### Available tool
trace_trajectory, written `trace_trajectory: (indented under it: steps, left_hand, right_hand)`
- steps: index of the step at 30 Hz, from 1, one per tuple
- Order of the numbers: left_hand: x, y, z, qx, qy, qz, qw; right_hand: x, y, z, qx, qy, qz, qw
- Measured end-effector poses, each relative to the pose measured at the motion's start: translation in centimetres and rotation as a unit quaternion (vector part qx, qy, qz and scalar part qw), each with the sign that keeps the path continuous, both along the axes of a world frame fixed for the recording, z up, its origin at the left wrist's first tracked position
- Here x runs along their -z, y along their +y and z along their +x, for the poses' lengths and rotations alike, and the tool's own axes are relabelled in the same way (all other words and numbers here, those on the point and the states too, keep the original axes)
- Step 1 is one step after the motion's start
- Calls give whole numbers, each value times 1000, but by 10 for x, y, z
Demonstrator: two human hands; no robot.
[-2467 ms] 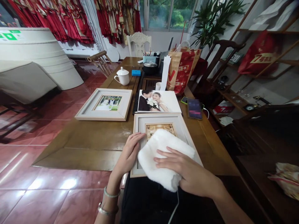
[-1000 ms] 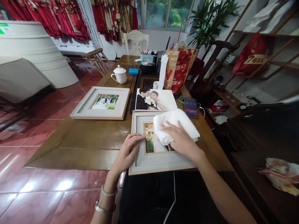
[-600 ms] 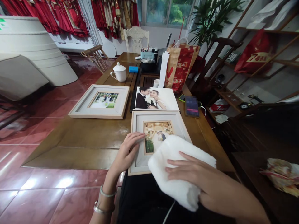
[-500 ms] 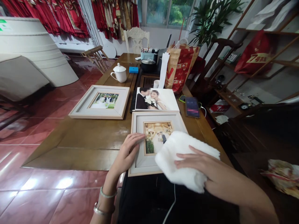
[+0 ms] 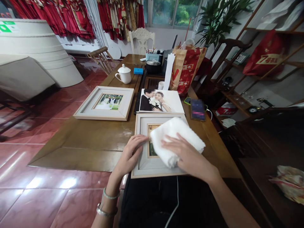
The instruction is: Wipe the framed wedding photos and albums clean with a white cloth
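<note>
A light wooden picture frame [image 5: 142, 171] with a pale mat lies at the table's near edge. The photo [image 5: 152, 148] inside it is mostly covered by a folded white towel [image 5: 175, 126]. My right hand [image 5: 181, 150] presses the towel onto the frame, its fingers spread over the cloth and the thumb side hidden. On the frame's left side rests my left hand [image 5: 133, 152], fingers stretched out together over the rim and mat, fingertips close to the photo's inner border. Just beyond the frame is a wedding photo print [image 5: 161, 100]. A second picture frame [image 5: 104, 103] lies farther left.
Farther back on the wooden table [image 5: 90, 136] are a white lidded mug [image 5: 123, 74], a blue box [image 5: 138, 71], a black pot [image 5: 153, 67] and a red-brown paper bag [image 5: 187, 69]. A phone [image 5: 198, 109] with a cable is at right. A white cord [image 5: 175, 205] crosses my lap.
My right hand has slid the towel left and away from me across the frame, covering more of the photo. My left hand stays in place on the frame. The view has shifted slightly.
</note>
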State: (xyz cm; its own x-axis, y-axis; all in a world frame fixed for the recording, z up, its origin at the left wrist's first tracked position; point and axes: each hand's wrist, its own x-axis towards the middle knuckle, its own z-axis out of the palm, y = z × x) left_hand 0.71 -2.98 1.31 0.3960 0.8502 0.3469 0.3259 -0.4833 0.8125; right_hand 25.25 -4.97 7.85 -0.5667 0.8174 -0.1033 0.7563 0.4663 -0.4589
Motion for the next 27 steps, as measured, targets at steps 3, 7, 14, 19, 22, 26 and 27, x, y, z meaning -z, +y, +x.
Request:
trace_trajectory:
  steps: [3,7,14,19,22,26,27]
  left_hand:
    - [-1,0,1,-2,-2,-2,1000]
    - [-1,0,1,-2,1,-4,1000]
    - [-1,0,-1,0,14,-8,1000]
    - [0,-1,-1,4,31,-1,1000]
    - [0,-1,0,2,41,4,999]
    - [-2,-2,1,-10,54,-7,998]
    - [-2,-2,1,-9,54,-10,998]
  right_hand:
    - [-13,-29,0,-77,39,-70,994]
    - [-22,-53,32,-42,33,-91,994]
    - [-6,-30,64,68,-32,-6,997]
    - [11,-1,42,39,-45,74,995]
    - [12,-5,26,6,-28,63,998]
    - [3,-22,5,-112,41,-42,992]
    - [1,-25,-1,-143,58,-63,986]
